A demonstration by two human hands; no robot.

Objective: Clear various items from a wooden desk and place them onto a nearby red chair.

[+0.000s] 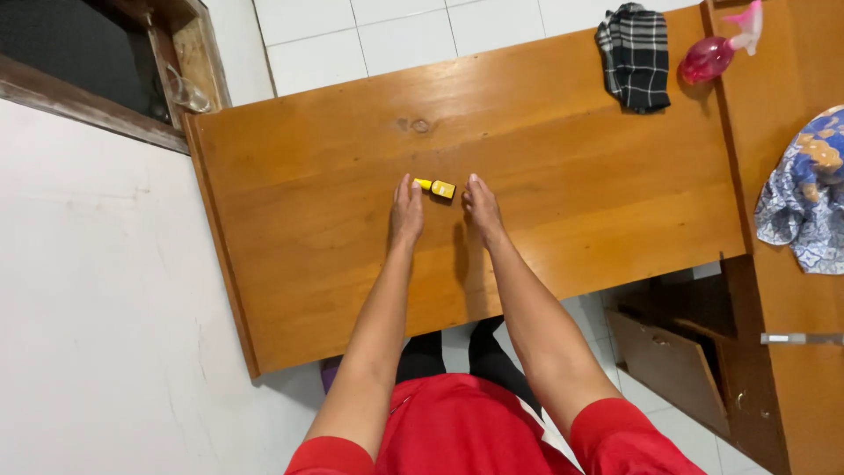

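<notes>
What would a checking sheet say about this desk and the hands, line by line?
Surface: brown wooden table, bare in most places, with a knot near the middle.
Things in hand: small yellow bottle lying on its side between the two hands.
Clutter: black checked cloth and pink spray bottle at the far edge; blue patterned cloth on the side unit.
Hands: left hand and right hand lie flat on the table, open, on either side of the bottle; touching it cannot be told.
Cables: nothing seen.
Surroundings: white tiled floor, white wall, a wooden window frame.
</notes>
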